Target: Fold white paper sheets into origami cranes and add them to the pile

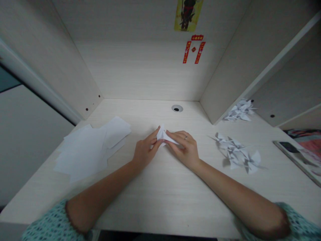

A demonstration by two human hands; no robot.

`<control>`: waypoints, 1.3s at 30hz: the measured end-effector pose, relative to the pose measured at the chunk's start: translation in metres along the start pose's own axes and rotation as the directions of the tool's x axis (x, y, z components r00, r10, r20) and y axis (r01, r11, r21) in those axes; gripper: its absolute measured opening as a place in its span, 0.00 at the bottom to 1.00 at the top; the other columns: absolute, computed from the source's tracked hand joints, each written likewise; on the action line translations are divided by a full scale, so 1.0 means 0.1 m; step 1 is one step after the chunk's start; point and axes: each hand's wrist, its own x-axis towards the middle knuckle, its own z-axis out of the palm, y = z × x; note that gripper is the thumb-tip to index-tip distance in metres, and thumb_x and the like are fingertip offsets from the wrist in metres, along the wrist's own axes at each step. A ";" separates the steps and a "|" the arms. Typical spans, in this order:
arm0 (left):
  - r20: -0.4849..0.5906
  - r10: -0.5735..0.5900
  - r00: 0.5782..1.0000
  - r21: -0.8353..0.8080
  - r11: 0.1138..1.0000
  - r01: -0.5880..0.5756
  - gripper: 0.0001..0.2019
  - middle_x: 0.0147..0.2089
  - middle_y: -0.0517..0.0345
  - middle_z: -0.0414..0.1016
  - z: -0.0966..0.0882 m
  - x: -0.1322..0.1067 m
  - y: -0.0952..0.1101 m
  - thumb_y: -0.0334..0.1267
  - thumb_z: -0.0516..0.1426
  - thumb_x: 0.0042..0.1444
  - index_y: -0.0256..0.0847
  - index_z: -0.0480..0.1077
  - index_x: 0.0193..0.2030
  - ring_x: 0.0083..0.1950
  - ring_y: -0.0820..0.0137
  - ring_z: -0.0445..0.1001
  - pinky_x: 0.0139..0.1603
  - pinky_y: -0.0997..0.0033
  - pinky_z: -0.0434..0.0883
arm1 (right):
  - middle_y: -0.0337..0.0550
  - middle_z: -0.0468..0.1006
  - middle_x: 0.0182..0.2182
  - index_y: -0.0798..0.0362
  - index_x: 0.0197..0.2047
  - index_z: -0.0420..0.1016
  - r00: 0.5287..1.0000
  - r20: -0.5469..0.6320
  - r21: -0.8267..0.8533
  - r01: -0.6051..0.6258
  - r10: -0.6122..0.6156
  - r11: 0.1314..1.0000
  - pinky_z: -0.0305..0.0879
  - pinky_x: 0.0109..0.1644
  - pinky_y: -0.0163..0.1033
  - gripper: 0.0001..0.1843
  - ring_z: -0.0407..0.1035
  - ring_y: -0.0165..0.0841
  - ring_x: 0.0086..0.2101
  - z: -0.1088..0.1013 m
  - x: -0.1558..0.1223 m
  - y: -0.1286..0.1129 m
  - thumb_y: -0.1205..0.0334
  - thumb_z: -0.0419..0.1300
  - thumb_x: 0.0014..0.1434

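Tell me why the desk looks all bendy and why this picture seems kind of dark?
In the head view, the wide lens bends things, so the desk edges and shelf walls lean inward. The light is soft and dim, darkest in the top right corner, with faint shadows under the paper cranes.

The white origami paper (163, 136) is folded into a narrow point.
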 end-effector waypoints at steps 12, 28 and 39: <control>0.025 -0.024 0.999 -0.214 0.976 0.029 0.16 0.52 0.60 0.77 0.04 0.03 -0.06 0.43 0.54 0.59 0.47 0.72 0.52 0.48 0.68 0.77 0.42 0.75 0.75 | 0.39 0.81 0.44 0.41 0.54 0.72 0.999 0.039 0.043 0.020 -0.022 0.999 0.70 0.48 0.44 0.22 0.74 0.34 0.42 -0.01 -0.02 0.02 0.69 0.59 0.57; 0.068 -0.118 0.991 -0.505 0.852 0.136 0.16 0.34 0.57 0.80 0.06 0.08 -0.11 0.42 0.52 0.58 0.39 0.69 0.51 0.33 0.71 0.76 0.33 0.75 0.69 | 0.46 0.77 0.49 0.45 0.61 0.64 0.997 0.080 0.019 -0.008 0.007 1.000 0.66 0.52 0.48 0.30 0.70 0.39 0.47 -0.01 0.01 -0.03 0.59 0.63 0.55; 0.060 -0.118 0.991 -0.573 0.809 0.131 0.12 0.38 0.54 0.79 0.08 0.14 -0.14 0.42 0.55 0.55 0.38 0.72 0.40 0.38 0.70 0.77 0.39 0.72 0.72 | 0.46 0.76 0.46 0.43 0.60 0.65 0.984 0.066 0.169 -0.175 0.166 0.970 0.68 0.50 0.47 0.29 0.71 0.38 0.44 0.03 0.00 0.04 0.56 0.64 0.55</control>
